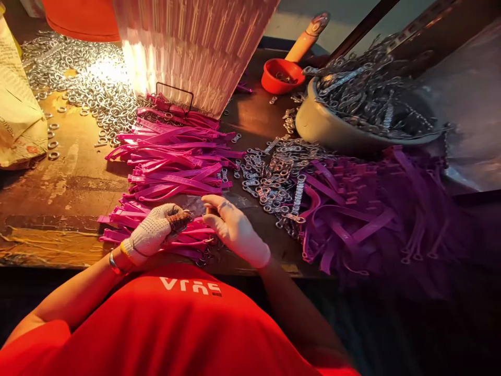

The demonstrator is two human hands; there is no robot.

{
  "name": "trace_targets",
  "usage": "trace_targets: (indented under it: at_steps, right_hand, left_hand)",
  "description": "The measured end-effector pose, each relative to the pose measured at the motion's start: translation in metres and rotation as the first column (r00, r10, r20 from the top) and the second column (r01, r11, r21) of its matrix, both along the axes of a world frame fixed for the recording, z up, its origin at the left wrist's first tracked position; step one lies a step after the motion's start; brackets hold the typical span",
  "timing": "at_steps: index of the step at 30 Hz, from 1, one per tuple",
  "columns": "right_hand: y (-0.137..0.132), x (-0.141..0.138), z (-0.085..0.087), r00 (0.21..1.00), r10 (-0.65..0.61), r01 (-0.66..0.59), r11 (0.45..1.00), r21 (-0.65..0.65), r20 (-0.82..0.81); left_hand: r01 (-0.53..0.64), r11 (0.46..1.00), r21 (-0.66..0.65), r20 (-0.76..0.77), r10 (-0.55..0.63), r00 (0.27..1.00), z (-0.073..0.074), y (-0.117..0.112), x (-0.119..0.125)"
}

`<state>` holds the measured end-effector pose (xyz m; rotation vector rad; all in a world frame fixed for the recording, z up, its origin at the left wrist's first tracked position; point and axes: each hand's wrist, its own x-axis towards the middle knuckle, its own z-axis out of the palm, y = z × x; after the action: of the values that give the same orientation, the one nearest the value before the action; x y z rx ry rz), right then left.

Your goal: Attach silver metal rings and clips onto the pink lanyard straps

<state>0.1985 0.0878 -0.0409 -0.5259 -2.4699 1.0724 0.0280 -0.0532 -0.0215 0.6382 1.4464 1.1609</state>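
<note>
Straps [172,167] in pink are lying piled across the middle of the frame, and you are working at the pile's near edge, at lower centre. Your left hand [154,232], in a knit glove, is curling its fingertips toward your right hand [235,230], whose fingers are bending in to meet them. The two hands are almost touching, but I cannot tell whether they are clamping a strap end or some small metal piece. By the look of it, you are fitting hardware onto one strap. Metal clips [274,177] are lying just right of the pile on the tabletop [62,183], and more are filling the bowl [324,130] at upper right. Carrying on is calling for a steady pinch and one clip from that near heap.
</note>
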Motion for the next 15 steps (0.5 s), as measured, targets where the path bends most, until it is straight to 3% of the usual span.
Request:
trace_targets:
  at_steps: [3,6,9,12,13,15]
  right_hand:
    - [-0.024,-0.012,0.005,0.997,0.058,-0.061,0.995,-0.074,-0.047]
    - [-0.033,-0.019,0.004,0.999,0.032,-0.034,0.997,-0.064,-0.028]
    - [-0.042,-0.024,0.003,0.993,-0.068,0.059,0.994,0.093,0.093]
    - [-0.054,-0.026,0.003,0.966,-0.192,0.121,0.926,0.357,0.171]
    - [-0.058,-0.026,0.003,0.96,-0.217,0.134,0.911,0.391,0.175]
    - [-0.063,-0.026,0.003,0.956,-0.237,0.174,0.933,0.315,0.174]
  left_hand:
    - [-0.009,0.999,0.033,-0.015,0.01,1.0,0.003,-0.005,0.005]
    - [0.01,0.998,0.067,-0.008,-0.01,1.0,0.005,-0.01,0.007]
    - [0.01,0.999,0.048,0.064,-0.013,0.998,0.002,-0.012,0.009]
    - [-0.029,1.0,0.01,0.267,0.025,0.963,-0.004,-0.009,0.011]
    - [-0.042,0.999,0.004,0.323,0.039,0.946,-0.007,-0.007,0.011]
    - [-0.08,0.997,0.007,0.371,0.072,0.926,-0.011,-0.001,0.011]
